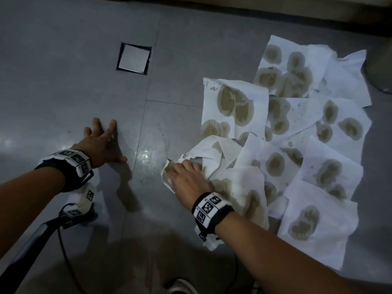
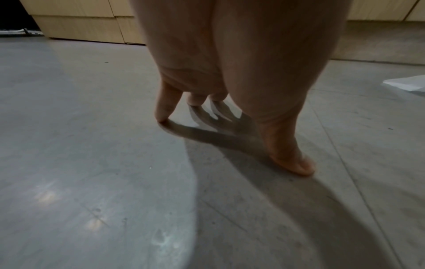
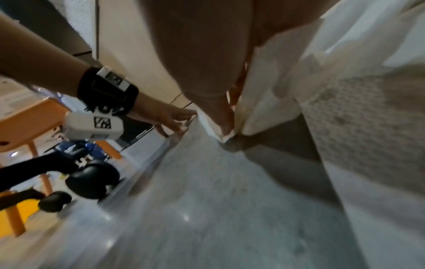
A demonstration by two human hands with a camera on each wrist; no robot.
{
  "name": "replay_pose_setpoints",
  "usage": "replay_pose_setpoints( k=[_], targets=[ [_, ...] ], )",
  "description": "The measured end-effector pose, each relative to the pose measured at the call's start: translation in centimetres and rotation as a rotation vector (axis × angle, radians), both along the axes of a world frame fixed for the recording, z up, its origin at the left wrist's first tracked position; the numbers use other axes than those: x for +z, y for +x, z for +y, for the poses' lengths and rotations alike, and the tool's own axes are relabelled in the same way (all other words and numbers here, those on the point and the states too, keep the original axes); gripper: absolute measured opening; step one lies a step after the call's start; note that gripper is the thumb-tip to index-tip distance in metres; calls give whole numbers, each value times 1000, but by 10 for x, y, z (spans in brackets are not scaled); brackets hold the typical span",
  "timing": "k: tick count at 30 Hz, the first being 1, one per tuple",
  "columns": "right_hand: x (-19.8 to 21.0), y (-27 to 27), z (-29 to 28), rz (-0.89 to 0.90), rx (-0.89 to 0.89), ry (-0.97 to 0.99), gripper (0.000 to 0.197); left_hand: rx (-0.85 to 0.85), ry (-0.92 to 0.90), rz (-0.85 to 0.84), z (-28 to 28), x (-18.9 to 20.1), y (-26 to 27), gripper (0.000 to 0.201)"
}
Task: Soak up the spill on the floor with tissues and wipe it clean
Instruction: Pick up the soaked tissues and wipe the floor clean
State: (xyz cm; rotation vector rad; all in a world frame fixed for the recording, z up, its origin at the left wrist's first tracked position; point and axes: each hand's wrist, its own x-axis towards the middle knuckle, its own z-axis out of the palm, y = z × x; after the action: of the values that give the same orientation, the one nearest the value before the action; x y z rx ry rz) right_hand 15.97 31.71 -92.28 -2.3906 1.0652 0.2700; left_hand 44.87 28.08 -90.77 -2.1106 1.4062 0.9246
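Nearest the camera, a black strap (image 1: pixel 27 249) and a thin black cable (image 1: pixel 63 247) cross the grey tiled floor (image 1: pixel 63 81) at the lower left. Just beyond, the right hand (image 1: pixel 186 177) lies on a crumpled tissue (image 1: pixel 209 154), its fingers bent into the paper and gathering it against the floor; the right wrist view shows the fingertips (image 3: pixel 226 127) pinching folds of that tissue, so the grip is grasping the paper. The wad sits at the near left edge of a spread of tissues (image 1: pixel 318 166), white sheets overlapping flat on the floor and blotched with brownish wet stains. Directly left of the wad, a wet, glossy patch of spill (image 1: pixel 151 154) shines on a tile. Left again, well apart from the paper, the left hand (image 1: pixel 104 143) is planted on the bare floor with fingers splayed and straight, holding nothing; the left wrist view shows its fingertips (image 2: pixel 162 116) and thumb touching the tile. Both wrists wear black bands with white coded markers. Farther off, a square floor hatch (image 1: pixel 133 59) is set into a tile. At the far right edge stands a rounded grey object, only partly in view.
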Motion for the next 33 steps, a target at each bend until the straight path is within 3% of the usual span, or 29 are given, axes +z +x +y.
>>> replay_pose_setpoints(
  k=[3, 9, 22, 26, 33],
  targets=[
    [2, -4, 16, -1, 28, -105, 49, -6, -4, -3, 1, -3, 2, 130],
    [-15, -21, 58, 74, 85, 149, 81, -15, -19, 0, 3, -6, 6, 131],
    [-23, -38, 63, 121, 193, 133, 82, -4, 1, -4, 0, -1, 0, 130],
    [-16, -25, 56, 82, 130, 138, 84, 4, -3, 0, 0, -1, 0, 129],
    [-19, -17, 38, 128, 319, 103, 89, 22, 4, 13, 1, -2, 2, 130]
  ],
)
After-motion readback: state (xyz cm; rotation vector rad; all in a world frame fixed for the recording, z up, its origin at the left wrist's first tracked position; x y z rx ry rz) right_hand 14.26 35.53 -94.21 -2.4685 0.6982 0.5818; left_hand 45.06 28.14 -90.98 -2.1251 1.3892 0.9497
